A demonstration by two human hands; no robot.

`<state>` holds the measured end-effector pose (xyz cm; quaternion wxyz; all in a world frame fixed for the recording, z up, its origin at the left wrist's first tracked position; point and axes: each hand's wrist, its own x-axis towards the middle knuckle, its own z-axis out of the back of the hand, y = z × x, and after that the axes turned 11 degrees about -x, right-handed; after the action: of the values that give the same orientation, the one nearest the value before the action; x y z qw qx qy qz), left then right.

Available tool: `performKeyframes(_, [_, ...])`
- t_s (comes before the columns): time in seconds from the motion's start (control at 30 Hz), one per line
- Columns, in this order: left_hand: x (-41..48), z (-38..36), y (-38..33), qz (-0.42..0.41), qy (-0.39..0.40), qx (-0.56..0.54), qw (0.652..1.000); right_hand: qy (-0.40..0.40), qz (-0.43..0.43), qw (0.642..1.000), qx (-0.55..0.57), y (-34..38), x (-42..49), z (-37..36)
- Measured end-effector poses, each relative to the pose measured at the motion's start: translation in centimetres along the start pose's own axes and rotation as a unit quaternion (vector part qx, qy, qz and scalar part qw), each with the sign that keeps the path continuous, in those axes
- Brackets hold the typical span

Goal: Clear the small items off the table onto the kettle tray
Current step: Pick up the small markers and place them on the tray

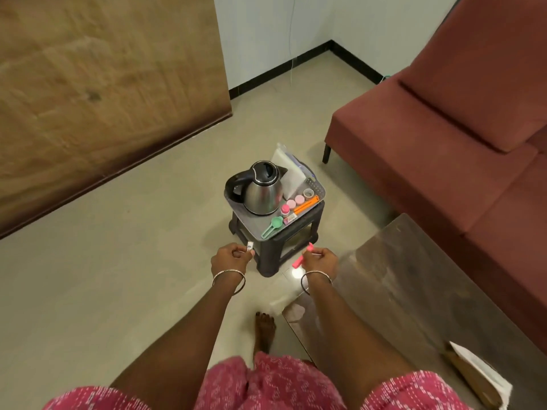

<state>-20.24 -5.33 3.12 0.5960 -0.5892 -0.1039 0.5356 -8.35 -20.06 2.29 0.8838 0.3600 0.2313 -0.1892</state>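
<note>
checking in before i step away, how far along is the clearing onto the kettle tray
Mostly done, it seems. The tray beside the kettle already holds a green scoop, pink jars and an orange strip. In hand: a small white item in the left hand, a pink marker in the right hand. Both remain to be set down; papers still lie on the table.

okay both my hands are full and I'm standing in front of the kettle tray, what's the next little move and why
Probably reach forward and lower the pink marker in your right hand onto the bare near part of the tray, beside the green scoop. Both hands hover short of the tray, and your left hand holds a small white item to follow.
</note>
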Motion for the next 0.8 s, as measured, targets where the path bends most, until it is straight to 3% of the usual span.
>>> performKeyframes(0.37, [10.3,-0.2,-0.9,0.038,0.017,0.033,0.999,0.028,-0.078,0.997,-0.008,6.9,4.9,-9.1])
performKeyframes(0.53, [14.8,0.2,-0.7,0.036,0.062,0.07,0.995,0.027,-0.127,0.991,0.01,8.9,7.3,-13.9])
performKeyframes(0.8, [20.4,-1.2,0.0,0.014,0.117,0.113,0.987,0.027,-0.168,0.981,-0.094,10.5,12.4,-19.9])
